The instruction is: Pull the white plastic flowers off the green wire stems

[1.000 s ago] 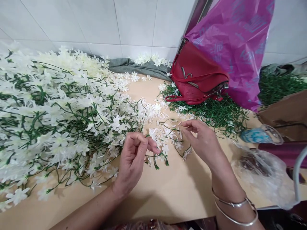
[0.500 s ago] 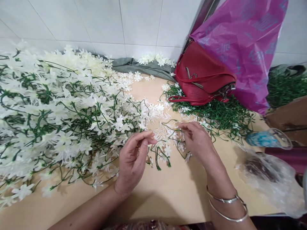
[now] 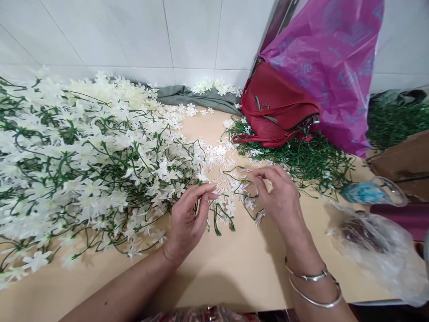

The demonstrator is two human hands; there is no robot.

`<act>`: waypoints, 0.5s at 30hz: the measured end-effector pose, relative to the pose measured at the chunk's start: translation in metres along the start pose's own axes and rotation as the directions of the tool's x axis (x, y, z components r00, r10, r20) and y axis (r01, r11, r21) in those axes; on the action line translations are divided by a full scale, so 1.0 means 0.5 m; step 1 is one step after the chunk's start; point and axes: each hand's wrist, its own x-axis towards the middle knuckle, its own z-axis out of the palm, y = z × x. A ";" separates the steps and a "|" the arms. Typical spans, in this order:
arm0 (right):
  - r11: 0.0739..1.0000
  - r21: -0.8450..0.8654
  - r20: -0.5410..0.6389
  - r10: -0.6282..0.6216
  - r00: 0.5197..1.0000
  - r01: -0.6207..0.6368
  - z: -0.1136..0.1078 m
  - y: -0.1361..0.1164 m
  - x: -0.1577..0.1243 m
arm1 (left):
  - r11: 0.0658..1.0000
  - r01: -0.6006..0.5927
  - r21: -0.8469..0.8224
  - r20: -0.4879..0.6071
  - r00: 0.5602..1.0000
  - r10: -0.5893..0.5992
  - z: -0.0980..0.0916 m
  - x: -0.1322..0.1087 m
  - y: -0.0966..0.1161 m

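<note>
Sprig (image 3: 224,211): 1, pinched by left hand (image 3: 187,219), right hand (image 3: 283,199); bangles (image 3: 306,276) 2.

The heap of white plastic flower sprigs (image 3: 83,147) lies left of the left hand (image 3: 187,219) — the red leather handbag (image 3: 275,107) behind the right hand (image 3: 281,197), one small green-stemmed sprig (image 3: 224,218) between both.

1 head-worn view, forward and down, close over table (image 3: 234,268), toward tiled wall (image 3: 134,36)

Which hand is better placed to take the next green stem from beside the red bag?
Right, likely: the right hand sits nearer the green stems; the left hand is pinching a flower sprig.
</note>
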 end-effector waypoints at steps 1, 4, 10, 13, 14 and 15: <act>0.996 0.045 0.027 -0.073 0.997 0.072 0.002 -0.009 0.000 | 1.000 -0.014 0.014 0.002 1.000 0.014 0.001 0.001 0.000; 0.982 0.056 0.179 -0.187 0.966 0.180 0.013 -0.025 -0.003 | 0.997 -0.054 0.051 0.006 0.999 0.054 0.001 0.003 0.000; 0.997 0.025 0.218 -0.078 0.973 0.074 0.018 0.005 -0.009 | 0.998 -0.027 0.050 0.004 1.000 0.026 0.004 0.000 -0.002; 0.989 0.148 0.028 -0.009 1.000 0.005 0.009 0.004 -0.003 | 0.998 -0.025 0.058 -0.002 1.000 0.025 0.004 0.001 -0.001; 0.975 0.222 -0.025 0.021 0.999 -0.015 0.006 -0.002 -0.002 | 0.997 -0.027 0.068 -0.005 1.000 0.028 0.004 0.001 0.000; 0.951 0.307 -0.056 0.052 0.997 -0.032 0.003 -0.011 -0.001 | 0.996 -0.029 0.082 -0.005 1.000 0.029 0.003 0.002 0.001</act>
